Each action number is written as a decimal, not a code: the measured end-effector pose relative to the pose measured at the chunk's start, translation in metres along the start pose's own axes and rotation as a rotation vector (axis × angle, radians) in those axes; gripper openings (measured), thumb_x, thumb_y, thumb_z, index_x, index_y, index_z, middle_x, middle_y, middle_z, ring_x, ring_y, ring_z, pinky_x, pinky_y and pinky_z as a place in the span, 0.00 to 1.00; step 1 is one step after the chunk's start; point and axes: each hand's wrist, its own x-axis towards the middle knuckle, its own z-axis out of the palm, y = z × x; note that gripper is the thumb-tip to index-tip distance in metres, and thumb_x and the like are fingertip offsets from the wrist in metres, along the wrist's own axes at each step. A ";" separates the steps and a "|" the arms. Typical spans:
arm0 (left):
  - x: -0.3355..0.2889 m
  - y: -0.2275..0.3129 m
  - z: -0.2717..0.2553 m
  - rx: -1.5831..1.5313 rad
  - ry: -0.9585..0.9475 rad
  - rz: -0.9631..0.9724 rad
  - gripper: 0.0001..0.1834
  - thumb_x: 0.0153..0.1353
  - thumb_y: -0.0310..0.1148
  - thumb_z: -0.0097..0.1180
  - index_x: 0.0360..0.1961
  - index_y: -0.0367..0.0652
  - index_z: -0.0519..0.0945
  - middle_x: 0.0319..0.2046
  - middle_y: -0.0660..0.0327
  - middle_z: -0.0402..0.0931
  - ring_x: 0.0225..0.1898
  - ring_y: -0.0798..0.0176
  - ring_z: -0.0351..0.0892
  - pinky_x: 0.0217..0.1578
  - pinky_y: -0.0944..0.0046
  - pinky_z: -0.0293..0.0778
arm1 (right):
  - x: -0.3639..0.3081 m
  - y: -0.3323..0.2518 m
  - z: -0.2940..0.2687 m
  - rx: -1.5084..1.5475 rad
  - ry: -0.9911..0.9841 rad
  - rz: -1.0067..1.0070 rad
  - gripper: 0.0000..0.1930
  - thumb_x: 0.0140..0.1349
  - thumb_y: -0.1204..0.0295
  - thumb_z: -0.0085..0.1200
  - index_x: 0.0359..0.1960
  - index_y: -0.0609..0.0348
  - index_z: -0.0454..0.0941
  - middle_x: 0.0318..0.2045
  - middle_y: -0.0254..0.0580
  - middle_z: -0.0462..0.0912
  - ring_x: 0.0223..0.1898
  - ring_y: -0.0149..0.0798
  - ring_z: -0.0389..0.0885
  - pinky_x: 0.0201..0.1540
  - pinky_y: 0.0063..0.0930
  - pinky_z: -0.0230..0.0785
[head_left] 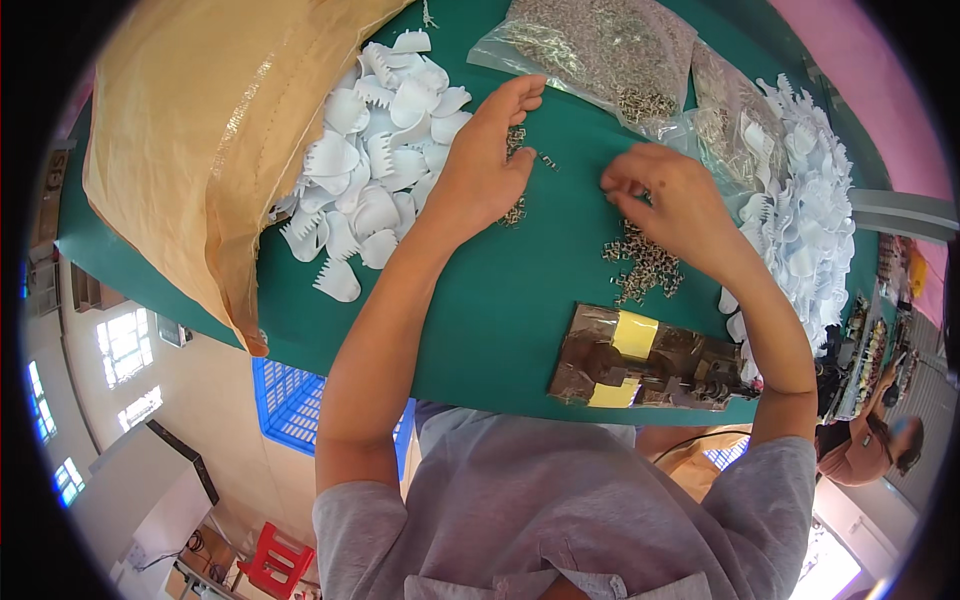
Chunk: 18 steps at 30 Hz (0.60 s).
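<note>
My left hand [488, 165] is on edge on the green table, fingers stretched out and thumb apart, beside a small heap of metal springs [515, 205]. A few loose springs [548, 161] lie just right of its thumb. My right hand [675, 200] is over the far end of a second heap of springs [645, 265], its fingers curled in toward the thumb. Whatever it may pinch is too small to make out. Left of my left hand is a pile of white toothed hair claw halves [370, 165], spilling from a large tan sack [190, 150].
Clear bags of metal springs [600, 50] lie at the back. More white claw halves [810, 200] are heaped at right. A brown fixture [650, 360] with yellow patches sits at the near edge. Below the table is a blue crate [290, 400]; another person [865, 450] is at far right.
</note>
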 end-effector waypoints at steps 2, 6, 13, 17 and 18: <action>-0.001 -0.001 -0.001 -0.001 -0.005 -0.015 0.39 0.58 0.10 0.49 0.73 0.41 0.66 0.69 0.52 0.72 0.73 0.52 0.71 0.74 0.55 0.64 | 0.006 0.001 0.002 0.025 -0.022 0.032 0.09 0.61 0.76 0.62 0.43 0.58 0.82 0.36 0.40 0.84 0.44 0.47 0.84 0.46 0.42 0.77; 0.001 -0.003 0.001 -0.011 0.014 -0.022 0.38 0.61 0.09 0.46 0.73 0.44 0.67 0.66 0.51 0.74 0.69 0.53 0.74 0.69 0.58 0.69 | 0.025 -0.004 0.031 0.116 0.205 -0.163 0.10 0.62 0.74 0.64 0.45 0.59 0.83 0.37 0.43 0.83 0.45 0.49 0.83 0.49 0.44 0.76; 0.001 -0.004 0.001 -0.008 0.025 0.007 0.37 0.61 0.08 0.43 0.72 0.42 0.67 0.67 0.50 0.74 0.70 0.53 0.74 0.70 0.58 0.68 | 0.029 -0.004 0.045 0.156 0.200 -0.170 0.09 0.61 0.76 0.65 0.42 0.60 0.81 0.35 0.43 0.81 0.43 0.51 0.82 0.47 0.44 0.76; 0.003 -0.008 0.000 -0.052 0.036 0.021 0.37 0.60 0.08 0.41 0.72 0.41 0.67 0.67 0.50 0.74 0.70 0.53 0.74 0.71 0.58 0.67 | 0.010 -0.003 0.030 0.159 0.135 -0.174 0.08 0.60 0.76 0.64 0.40 0.61 0.80 0.34 0.43 0.81 0.43 0.50 0.82 0.46 0.43 0.77; 0.003 -0.008 0.000 -0.060 0.037 0.018 0.37 0.60 0.08 0.41 0.72 0.41 0.68 0.67 0.50 0.75 0.70 0.53 0.74 0.71 0.59 0.67 | 0.001 -0.003 0.021 0.145 0.052 -0.126 0.08 0.60 0.77 0.64 0.40 0.61 0.80 0.34 0.43 0.81 0.43 0.50 0.82 0.46 0.43 0.77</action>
